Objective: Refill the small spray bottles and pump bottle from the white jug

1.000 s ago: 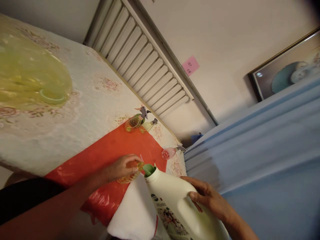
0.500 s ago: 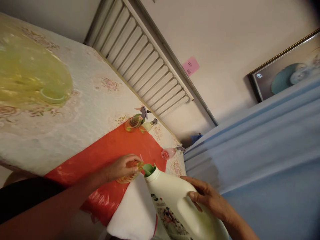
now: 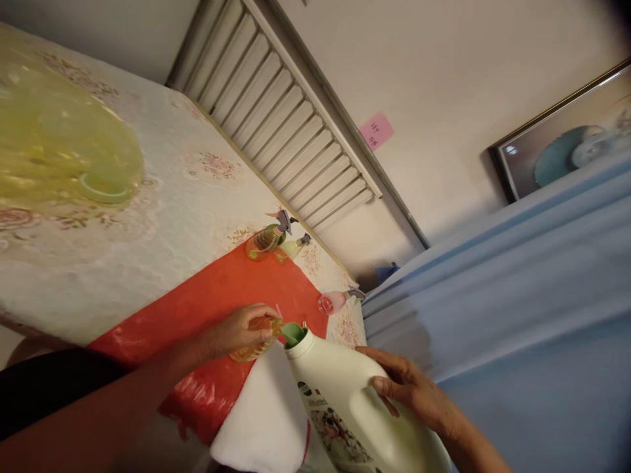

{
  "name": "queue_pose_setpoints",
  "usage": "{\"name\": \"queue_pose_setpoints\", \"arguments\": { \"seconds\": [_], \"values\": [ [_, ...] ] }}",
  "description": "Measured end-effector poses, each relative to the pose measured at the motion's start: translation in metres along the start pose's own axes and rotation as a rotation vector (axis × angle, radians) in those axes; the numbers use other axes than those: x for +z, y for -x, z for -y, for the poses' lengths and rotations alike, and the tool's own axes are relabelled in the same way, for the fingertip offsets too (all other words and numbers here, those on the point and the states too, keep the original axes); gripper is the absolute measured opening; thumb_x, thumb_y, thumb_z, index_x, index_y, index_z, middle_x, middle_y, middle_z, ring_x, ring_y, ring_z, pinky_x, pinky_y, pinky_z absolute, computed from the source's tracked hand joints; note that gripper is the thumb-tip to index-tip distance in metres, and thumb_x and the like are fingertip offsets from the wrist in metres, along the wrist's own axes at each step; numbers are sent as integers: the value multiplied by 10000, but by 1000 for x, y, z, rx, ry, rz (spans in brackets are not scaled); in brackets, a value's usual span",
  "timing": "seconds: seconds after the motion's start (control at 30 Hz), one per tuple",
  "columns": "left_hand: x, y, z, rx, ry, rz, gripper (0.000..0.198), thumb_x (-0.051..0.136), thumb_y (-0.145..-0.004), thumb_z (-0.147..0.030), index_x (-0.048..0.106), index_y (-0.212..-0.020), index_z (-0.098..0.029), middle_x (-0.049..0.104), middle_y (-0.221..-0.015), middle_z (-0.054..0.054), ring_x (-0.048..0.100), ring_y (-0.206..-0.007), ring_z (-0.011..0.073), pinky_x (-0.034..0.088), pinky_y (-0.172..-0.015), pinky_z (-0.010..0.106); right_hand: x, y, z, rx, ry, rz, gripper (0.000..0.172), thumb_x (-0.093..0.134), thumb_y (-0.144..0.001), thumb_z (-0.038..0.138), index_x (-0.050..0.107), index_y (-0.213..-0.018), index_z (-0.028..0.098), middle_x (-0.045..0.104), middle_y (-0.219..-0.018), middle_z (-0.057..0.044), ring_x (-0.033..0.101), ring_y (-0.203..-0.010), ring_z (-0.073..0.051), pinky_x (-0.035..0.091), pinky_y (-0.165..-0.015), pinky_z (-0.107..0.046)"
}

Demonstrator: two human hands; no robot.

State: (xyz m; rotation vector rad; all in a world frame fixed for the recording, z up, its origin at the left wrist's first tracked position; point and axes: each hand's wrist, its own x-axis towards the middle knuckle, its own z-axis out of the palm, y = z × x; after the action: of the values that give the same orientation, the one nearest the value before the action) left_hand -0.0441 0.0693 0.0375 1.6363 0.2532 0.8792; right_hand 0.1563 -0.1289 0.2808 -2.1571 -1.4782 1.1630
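My left hand [image 3: 250, 328] is closed around the neck of a clear bottle [image 3: 244, 353] with amber liquid in it. Its mouth meets the green pouring spout of a large cream-coloured jug [image 3: 340, 374] with a printed label. The jug is tilted toward the bottle. My right hand [image 3: 407, 384] grips the jug by its moulded handle. Under the bottle lies a red plastic sheet [image 3: 197, 309], and a folded white cloth [image 3: 266, 420] sits below the spout. Whether liquid is flowing is too small to make out.
Two spray bottles [image 3: 263, 242] stand by the sheet's far edge, and a pink spray bottle [image 3: 332, 302] is at its right corner. A large yellow-green translucent container [image 3: 64, 138] occupies the left. Behind the flowered tablecloth [image 3: 182, 197] are a radiator [image 3: 290, 112] and a blue curtain [image 3: 517, 315].
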Motion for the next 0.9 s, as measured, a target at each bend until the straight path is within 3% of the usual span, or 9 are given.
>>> {"name": "queue_pose_setpoints", "arguments": {
  "seconds": [0.9],
  "values": [
    [0, 1, 4, 0, 18, -3, 269, 616, -801, -352, 647, -1036, -225, 681, -1066, 23, 615, -1029, 222, 463, -916, 302, -1, -1, 2, 20, -6, 3, 595, 657, -823, 495, 556, -1317, 180, 562, -733, 7, 396, -489, -61, 317, -444, -196]
  ]
}}
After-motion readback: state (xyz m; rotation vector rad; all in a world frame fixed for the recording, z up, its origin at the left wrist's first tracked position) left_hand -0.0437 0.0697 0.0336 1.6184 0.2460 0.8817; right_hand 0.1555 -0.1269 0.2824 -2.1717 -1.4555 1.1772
